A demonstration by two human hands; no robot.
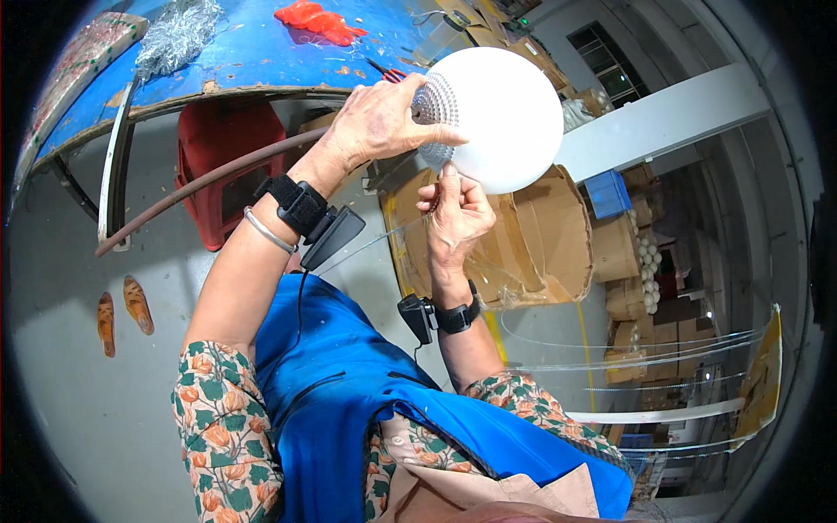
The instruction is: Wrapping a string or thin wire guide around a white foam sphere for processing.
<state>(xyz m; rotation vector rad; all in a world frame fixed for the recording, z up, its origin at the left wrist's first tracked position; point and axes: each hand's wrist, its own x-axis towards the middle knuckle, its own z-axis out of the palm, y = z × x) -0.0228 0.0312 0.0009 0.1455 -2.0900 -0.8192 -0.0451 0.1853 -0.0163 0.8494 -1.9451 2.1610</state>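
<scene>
A smooth white ball (514, 113) is held up in front of me, above the floor. Closely wound rows of small shiny rhinestone chain (445, 105) cover its left end. My left hand (375, 122) grips that decorated end, with the thumb stretched across onto the bare white surface. Just under the ball, my right hand (458, 218) is closed in a pinch at the lower edge of the rows, its thumb tip against them. A thin strand (370, 241) runs from its fingers down to the left; the part inside the fingers is mostly hidden.
A blue worktable (253, 52) carries silvery tinsel-like strands (179, 35), a red bundle (321, 22) and scissors (386, 71). Beneath stands a red stool (205, 166). An open cardboard box (549, 235) sits beyond my right hand. Long strands (628, 356) stretch toward a yellowish board (760, 379).
</scene>
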